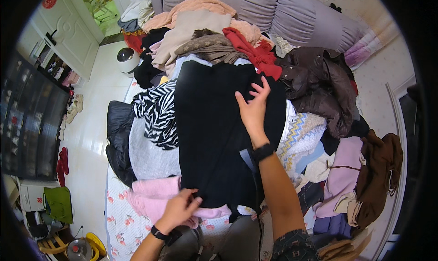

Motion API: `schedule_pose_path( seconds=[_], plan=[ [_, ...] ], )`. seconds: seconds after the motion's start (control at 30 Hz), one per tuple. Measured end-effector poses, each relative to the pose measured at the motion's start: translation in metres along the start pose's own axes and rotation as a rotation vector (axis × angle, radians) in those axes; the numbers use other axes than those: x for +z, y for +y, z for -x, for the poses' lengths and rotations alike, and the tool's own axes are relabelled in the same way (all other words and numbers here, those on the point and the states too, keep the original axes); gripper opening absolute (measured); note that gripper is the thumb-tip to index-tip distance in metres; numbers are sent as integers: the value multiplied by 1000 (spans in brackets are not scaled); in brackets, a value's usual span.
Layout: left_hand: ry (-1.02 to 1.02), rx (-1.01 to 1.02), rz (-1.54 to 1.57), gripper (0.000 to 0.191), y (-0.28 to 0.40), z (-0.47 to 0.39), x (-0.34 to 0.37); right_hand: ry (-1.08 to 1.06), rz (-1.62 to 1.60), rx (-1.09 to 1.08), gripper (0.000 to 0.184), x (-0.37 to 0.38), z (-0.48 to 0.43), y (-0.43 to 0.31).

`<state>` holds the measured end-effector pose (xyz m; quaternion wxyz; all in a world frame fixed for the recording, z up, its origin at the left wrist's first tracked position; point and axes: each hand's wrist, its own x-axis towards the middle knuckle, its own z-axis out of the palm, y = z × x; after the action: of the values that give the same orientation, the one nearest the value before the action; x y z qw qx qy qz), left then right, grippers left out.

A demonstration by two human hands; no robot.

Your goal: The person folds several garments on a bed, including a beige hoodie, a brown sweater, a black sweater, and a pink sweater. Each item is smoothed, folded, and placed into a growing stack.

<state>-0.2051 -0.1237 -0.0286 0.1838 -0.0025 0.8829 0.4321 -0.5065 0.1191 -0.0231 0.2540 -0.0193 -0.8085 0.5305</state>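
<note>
A black garment (212, 124) lies spread out before me on top of other clothes. My right hand (253, 105) is over its upper right part, fingers apart and curled slightly, holding nothing that I can see. At the lower left corner of the black cloth is my left hand (179, 206); its thumb and fingertips are close to the edge, and whether they pinch the fabric cannot be made out. Pink fleece cloth (154, 192) lies under and beside that hand. To the left are a zebra-striped garment (159, 117) and a light grey one (150, 148).
Clothes heap over the bed (118, 223): a dark brown jacket (318, 79), a red scarf (249, 52), a beige cloth (202, 23) and a black puffy garment (119, 141). A grey padded headboard (253, 7) stands behind. On the floor at left sits a white helmet (127, 62).
</note>
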Motion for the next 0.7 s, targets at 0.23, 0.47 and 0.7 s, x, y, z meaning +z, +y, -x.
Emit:
schedule_pose_path(
  seconds=[0.23, 0.47, 0.7],
  plan=[
    [609, 331, 126, 79, 14, -195, -110, 110, -79, 529, 63, -98, -40, 68],
    [346, 89, 395, 65, 76, -300, -156, -338, -365, 660, 43, -118, -65, 77],
    [274, 206, 477, 42, 97, -285, -161, -295, -297, 436, 41, -121, -81, 47]
  ],
)
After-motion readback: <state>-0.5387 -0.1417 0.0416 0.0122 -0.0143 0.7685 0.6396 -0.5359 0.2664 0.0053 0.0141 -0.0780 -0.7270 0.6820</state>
